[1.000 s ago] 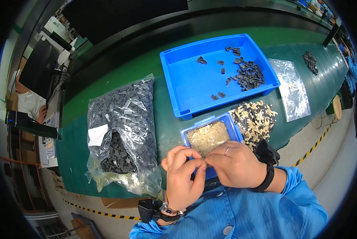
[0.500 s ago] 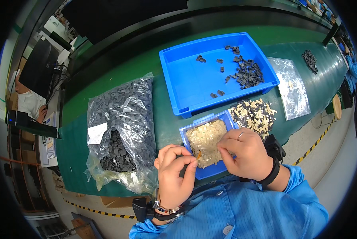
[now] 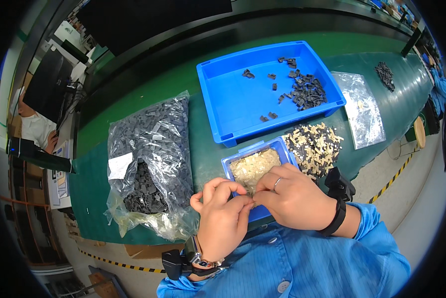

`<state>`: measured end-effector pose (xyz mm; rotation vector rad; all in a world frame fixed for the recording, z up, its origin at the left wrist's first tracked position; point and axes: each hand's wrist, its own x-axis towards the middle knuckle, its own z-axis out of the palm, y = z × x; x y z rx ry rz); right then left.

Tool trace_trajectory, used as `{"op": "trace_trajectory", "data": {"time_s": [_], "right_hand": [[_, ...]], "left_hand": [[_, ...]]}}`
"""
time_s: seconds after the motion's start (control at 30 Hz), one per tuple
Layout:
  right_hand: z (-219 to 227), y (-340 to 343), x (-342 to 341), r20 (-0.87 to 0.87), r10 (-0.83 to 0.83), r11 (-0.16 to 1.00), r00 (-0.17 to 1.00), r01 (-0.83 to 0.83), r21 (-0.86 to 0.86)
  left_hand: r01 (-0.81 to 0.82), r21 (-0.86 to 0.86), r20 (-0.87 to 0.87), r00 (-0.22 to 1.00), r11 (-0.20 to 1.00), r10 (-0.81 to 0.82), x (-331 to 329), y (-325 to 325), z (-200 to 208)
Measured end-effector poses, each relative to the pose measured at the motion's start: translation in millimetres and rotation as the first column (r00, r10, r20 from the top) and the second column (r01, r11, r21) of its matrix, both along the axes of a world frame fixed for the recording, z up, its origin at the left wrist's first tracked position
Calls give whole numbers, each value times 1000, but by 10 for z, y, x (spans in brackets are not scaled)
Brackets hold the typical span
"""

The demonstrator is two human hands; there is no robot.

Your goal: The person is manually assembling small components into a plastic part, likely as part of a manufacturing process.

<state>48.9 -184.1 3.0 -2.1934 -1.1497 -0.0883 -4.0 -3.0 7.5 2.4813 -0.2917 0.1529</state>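
My left hand [image 3: 222, 214] and my right hand [image 3: 295, 199] meet fingertip to fingertip over the near side of a small blue bin [image 3: 226, 168]. Both are closed in a pinch. Whatever lies between the fingertips is too small and too covered to make out. Many small cream-coloured pieces [image 3: 253, 165] fill the bin under the hands. Right beside it, a loose pile of cream and black small parts [image 3: 313, 149] lies on the green table mat.
A large blue tray [image 3: 243, 107] holding small black parts [image 3: 307, 92] stands behind the bin. To the left lies an opened clear bag of dark grey parts [image 3: 151, 144]. A flat clear bag [image 3: 360, 111] and a small black pile [image 3: 384, 77] are at the right. A person [image 3: 36, 126] sits far left.
My right hand has moved left and slightly nearer to me, so its fingertips now meet the left hand's. The small orange thing seen at my left fingertips is now hidden.
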Motion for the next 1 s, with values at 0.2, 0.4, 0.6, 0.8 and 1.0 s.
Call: {"op": "trace_trajectory", "data": {"time_s": [0.2,0.4,0.6,0.8,1.0], "right_hand": [[-5,4,-11,-53,-34,999,998,33,-21],[5,12,-27,-237,-133,952,962,191,239],[7,40,-60,-321,-101,939,942,198,283],[9,48,-53,-315,-76,937,946,175,302],[19,50,-55,-321,-65,944,945,163,288]], "left_hand": [[-39,29,55,998,999,38,19,-26,-7],[-121,-104,156,978,987,137,-19,-76,25],[-102,-100,163,980,990,117,-11,-89,-8],[-85,-111,134,986,990,100,-12,-73,-11],[-69,-103,122,989,992,82,-8,-58,-15]]}}
